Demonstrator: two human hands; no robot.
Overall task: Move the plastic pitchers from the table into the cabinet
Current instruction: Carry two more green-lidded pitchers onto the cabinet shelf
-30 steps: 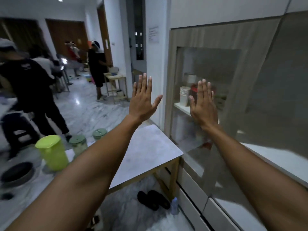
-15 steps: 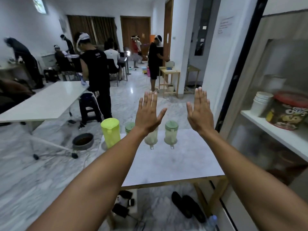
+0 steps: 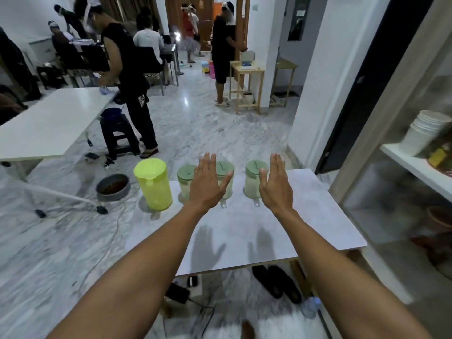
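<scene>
Home interior: marble floor, glass-door cabinet, shoes.

2 bare forearms, no sleeves, left hand and right hand ungloved.

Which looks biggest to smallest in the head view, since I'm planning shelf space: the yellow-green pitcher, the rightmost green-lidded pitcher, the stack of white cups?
1. yellow-green pitcher, clearly largest.
2. rightmost green-lidded pitcher and stack of white cups: similar in the picture, and at different distances from the camera, so unranked.
</scene>
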